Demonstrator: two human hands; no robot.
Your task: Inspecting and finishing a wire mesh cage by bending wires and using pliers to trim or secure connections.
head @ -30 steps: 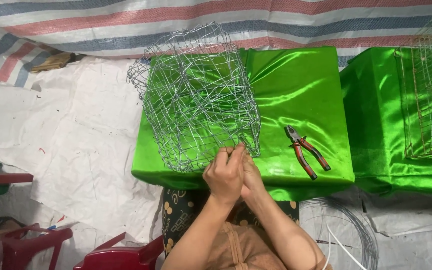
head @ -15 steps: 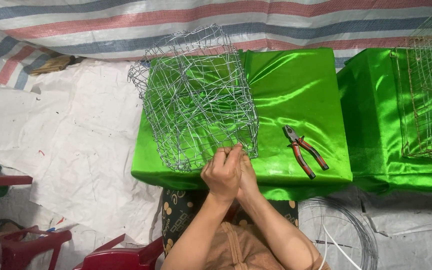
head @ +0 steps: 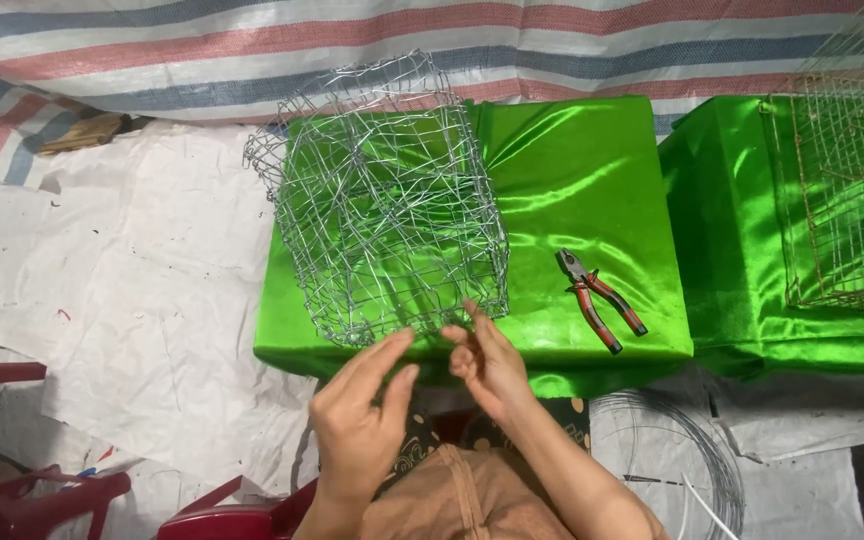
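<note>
Pinching the near edge of the wire mesh cage [head: 392, 205], right hand [head: 487, 365] grips wire; left hand [head: 362, 420] spreads open, fingertips touching it, on the green tabletop [head: 582, 190].

Second wire cage [head: 852, 170] cut off by the right and top edges, far side unseen. Coil of wire [head: 672, 450] running out past the bottom edge. Red plastic chair [head: 42, 500] cropped at the bottom left corner. Fingertips of the right hand [head: 487, 365] lost among mesh at the near edge of the wire basket [head: 387, 200]; grip on a strand impossible to tell.
</note>
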